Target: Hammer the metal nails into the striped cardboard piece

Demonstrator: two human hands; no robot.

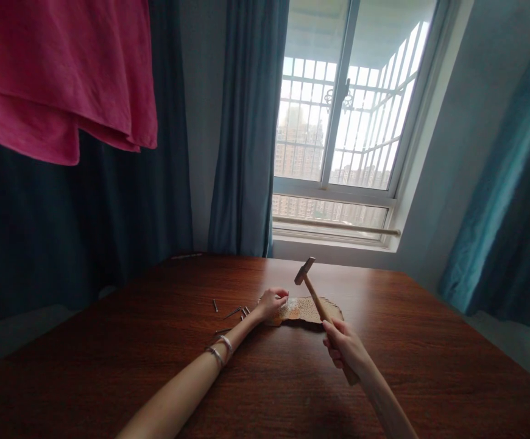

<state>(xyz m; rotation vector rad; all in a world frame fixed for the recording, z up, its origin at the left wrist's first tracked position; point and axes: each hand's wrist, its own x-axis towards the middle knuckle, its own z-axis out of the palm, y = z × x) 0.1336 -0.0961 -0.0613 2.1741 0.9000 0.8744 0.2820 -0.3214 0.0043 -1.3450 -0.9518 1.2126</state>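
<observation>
Dark brown wooden table [265, 390] across the lower half of the frame, wood grain showing. Behind it, a window [338, 122] at upper right of centre, with bars and tall buildings beyond the glass. Blue curtains [247, 152] to the left of the window and at the far right edge; pink cloth [64, 79] hanging at upper left. Near the middle of the frame, flat on the table, a tan piece of cardboard [304, 310] with dark spots, a whitish patch and a ragged edge. Left hand [272, 303] at the left end of the cardboard, fingers curled and drawn together; cannot tell whether pinching anything at the tips. Bracelets [222, 350] on the left forearm. Several loose nails [215, 305] on the table, just left of that hand. Right hand [342, 342] right of centre, fingers wrapped around the wooden handle of a hammer [315, 299], metal head raised and tilted toward the upper left.
</observation>
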